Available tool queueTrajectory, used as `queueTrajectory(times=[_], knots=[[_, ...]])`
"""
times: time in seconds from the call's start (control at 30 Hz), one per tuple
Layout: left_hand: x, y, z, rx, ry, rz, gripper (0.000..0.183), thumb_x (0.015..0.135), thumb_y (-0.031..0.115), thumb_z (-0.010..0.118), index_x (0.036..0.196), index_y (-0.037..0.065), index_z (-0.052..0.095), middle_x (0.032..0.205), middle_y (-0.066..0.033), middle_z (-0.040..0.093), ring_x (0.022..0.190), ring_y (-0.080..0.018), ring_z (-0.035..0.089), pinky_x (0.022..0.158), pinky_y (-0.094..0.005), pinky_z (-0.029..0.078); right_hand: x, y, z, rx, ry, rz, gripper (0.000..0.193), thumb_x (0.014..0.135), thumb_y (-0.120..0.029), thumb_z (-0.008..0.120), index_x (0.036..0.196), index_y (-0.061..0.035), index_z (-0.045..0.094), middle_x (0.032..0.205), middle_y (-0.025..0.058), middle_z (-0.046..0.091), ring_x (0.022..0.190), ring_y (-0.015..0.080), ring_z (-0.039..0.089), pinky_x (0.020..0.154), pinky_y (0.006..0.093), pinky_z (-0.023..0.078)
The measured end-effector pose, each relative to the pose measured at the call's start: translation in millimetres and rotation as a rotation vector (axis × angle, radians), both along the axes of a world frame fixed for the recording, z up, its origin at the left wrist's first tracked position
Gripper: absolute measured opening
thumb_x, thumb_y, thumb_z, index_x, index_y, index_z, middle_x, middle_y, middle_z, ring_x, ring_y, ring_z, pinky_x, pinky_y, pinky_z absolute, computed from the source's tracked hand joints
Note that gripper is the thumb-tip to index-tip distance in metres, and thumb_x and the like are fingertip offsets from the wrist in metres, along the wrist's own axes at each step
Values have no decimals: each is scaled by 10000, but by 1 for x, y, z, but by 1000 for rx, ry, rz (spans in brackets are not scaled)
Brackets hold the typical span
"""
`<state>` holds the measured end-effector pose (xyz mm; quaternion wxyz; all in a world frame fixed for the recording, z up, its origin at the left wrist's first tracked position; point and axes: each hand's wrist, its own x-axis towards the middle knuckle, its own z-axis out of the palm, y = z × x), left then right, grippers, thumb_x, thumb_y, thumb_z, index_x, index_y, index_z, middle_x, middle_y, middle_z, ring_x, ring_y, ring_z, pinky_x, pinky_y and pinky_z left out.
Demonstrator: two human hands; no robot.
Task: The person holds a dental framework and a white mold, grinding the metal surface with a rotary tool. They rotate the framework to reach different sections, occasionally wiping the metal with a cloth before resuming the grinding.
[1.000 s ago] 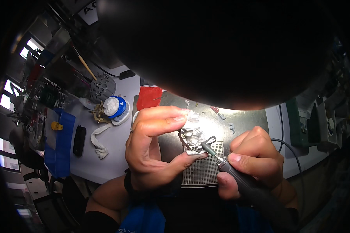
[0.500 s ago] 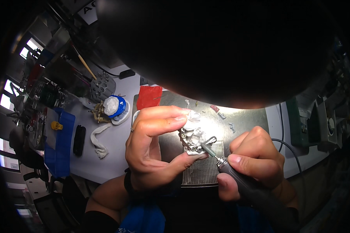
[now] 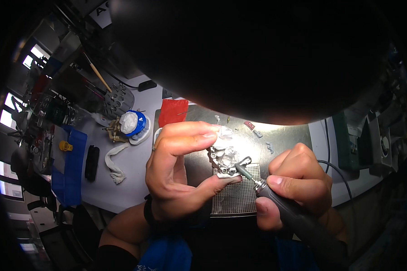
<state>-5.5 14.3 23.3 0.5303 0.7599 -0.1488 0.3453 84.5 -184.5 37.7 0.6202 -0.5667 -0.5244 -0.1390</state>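
My left hand (image 3: pixel 169 165) is closed round a small white plaster-like dental model (image 3: pixel 226 143) with a silvery metal framework (image 3: pixel 215 161) along its edge. The fingers press its far end and the thumb supports the near side. In my right hand (image 3: pixel 303 183) is a dark rotary handpiece (image 3: pixel 291 217), gripped between bent fingers and thumb. Its grey-green pointed grinding tip (image 3: pixel 244 172) lies at the framework's right side, close to a small metal loop; whether it touches, I cannot tell. The palm-side of the model is hidden.
Beneath my hands are a metal work plate and perforated grille (image 3: pixel 235 198). Small grey and reddish pieces (image 3: pixel 257 133) lie beyond. To the left stand an articulator with a blue ring (image 3: pixel 133 123), a twisted white cloth (image 3: pixel 114 165) and a blue bin (image 3: pixel 70 167). A dark lamp-like shape (image 3: pixel 257 58) overhangs.
My right hand has shifted slightly right, drawing the grinding tip a little away from the model's middle. My left hand and the model have barely moved.
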Motion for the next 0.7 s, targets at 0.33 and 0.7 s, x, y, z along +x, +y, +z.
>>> queueTrajectory(times=[0.33, 0.7], knots=[[0, 1, 1, -1, -1, -8, 626, 679, -43, 905, 1211, -18, 576, 1226, -194, 589, 1155, -260, 617, 1015, -368, 506, 1, -3, 2, -18, -20, 16, 287, 723, -71, 859, 933, -37, 666, 755, 43, 600, 618, 158, 568, 530, 277, 451], [1, 1, 0, -5, 4, -18, 633, 678, -49, 903, 1217, -17, 573, 1235, -194, 583, 1164, -261, 614, 1022, -371, 502, 0, -5, -1, -13, -22, 20, 290, 723, -67, 856, 942, -34, 669, 758, 39, 588, 611, 156, 562, 530, 279, 453]])
